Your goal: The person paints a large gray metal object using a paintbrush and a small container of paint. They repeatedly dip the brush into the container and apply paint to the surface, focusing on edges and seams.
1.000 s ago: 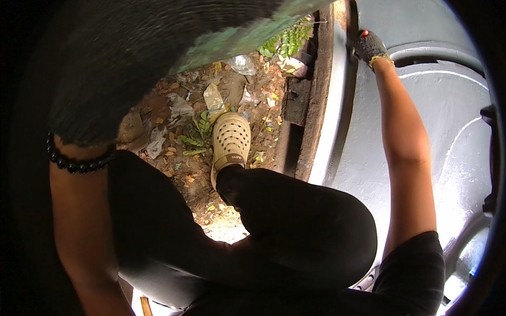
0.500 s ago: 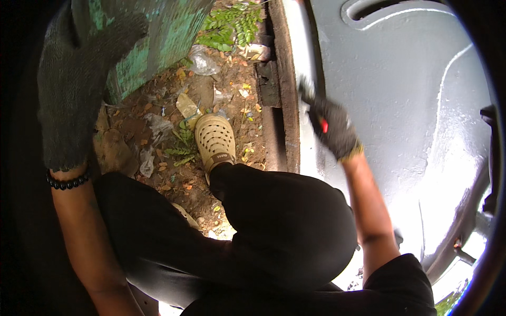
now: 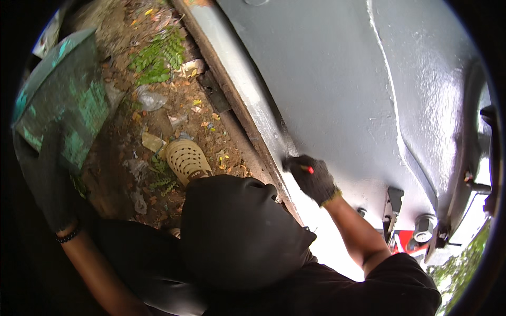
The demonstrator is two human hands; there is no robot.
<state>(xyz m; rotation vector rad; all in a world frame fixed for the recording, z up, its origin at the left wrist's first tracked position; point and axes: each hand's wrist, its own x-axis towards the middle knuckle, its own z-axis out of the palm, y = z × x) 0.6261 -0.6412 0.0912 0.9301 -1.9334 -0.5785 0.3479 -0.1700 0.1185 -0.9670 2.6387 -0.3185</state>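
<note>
In a dark work glove, my right hand [image 3: 313, 181] is closed around a brush whose red handle end [image 3: 310, 169] shows between the fingers. The brush's dark, blurred head [image 3: 287, 145] is at the edge of a glossy grey panel [image 3: 337, 89], beside a white strip [image 3: 232, 50]. My left hand [image 3: 47, 174], also gloved and with a black bead bracelet at the wrist, grips the lower end of a worn container [image 3: 87, 118] stained with green paint. Shadow hides part of its fingers. The container leans at far left, its inside out of sight.
Littered soil [image 3: 121, 152] lies between container and panel, with green leaves [image 3: 161, 55] and a clear plastic bag [image 3: 150, 97]. My beige clog [image 3: 185, 158] stands there. My black-clad knee [image 3: 242, 226] fills the lower middle. A dark bracket [image 3: 392, 208] hangs at the panel's lower edge.
The view has swung round, so the container now sits farther left and shows its rim. My right hand has moved down along the panel's edge with the brush.
</note>
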